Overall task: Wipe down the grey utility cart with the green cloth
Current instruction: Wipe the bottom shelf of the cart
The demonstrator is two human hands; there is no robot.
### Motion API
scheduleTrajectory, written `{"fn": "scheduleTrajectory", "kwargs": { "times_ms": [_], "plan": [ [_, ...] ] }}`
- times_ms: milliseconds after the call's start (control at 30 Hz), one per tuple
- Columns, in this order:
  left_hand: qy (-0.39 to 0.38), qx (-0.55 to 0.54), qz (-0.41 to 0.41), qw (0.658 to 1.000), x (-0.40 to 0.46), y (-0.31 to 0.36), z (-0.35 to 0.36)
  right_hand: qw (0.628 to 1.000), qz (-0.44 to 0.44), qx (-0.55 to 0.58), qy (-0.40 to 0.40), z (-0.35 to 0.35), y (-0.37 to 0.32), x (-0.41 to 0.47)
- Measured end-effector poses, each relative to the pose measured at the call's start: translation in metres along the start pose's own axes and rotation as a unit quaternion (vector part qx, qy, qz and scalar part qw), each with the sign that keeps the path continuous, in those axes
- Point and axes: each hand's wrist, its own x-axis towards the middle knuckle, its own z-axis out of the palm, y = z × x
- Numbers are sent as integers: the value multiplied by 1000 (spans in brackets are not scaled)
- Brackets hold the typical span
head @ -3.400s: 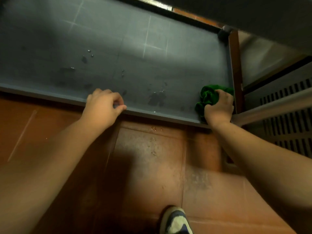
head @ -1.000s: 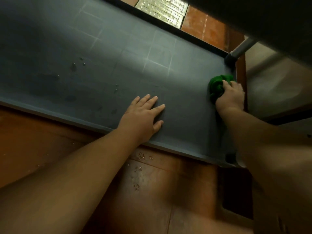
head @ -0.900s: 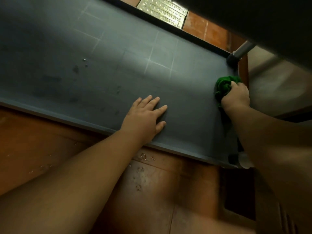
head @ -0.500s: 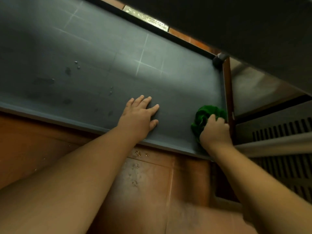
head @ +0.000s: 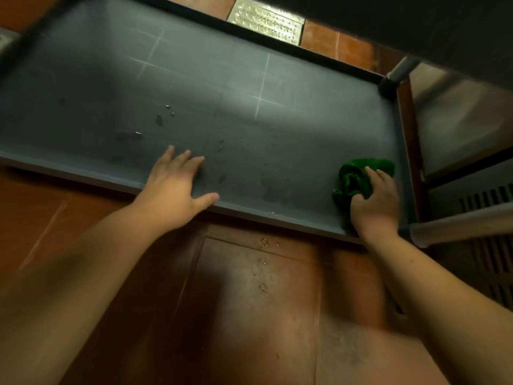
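Green cloth point(head: 354, 180) has stayed bunched in the near right corner of the grey cart shelf point(head: 249, 112) since half a second ago, while more of the shelf's left end now shows. The right hand point(head: 374, 201) clamps the cloth from its right, fingers curled over it. The left hand point(head: 175, 184) lies flat with fingers spread on the shelf's near edge, well apart from the cloth.

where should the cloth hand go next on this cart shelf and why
Probably sweep the green cloth leftward along the near part of the grey cart shelf. The right hand grips it bunched in the near right corner, while wet patches lie just to its left and droplets sit further left. The left hand rests flat near the front edge and may need to lift out of the way.
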Motion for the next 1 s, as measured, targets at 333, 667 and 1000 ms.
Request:
{"fn": "scheduleTrajectory", "kwargs": {
  "times_ms": [333, 667, 1000],
  "plan": [
    [-27, 27, -17, 999, 1, 0, 6, 925, -313, 86, -197, 40, -106, -76],
    [-56, 114, 7, 992, -5, 10, 9, 987, -155, 12, -39, 17, -28, 16],
    [-29, 96, 7, 995, -7, 5, 12, 948, -271, 70, -148, 46, -120, -62]
  ]
}}
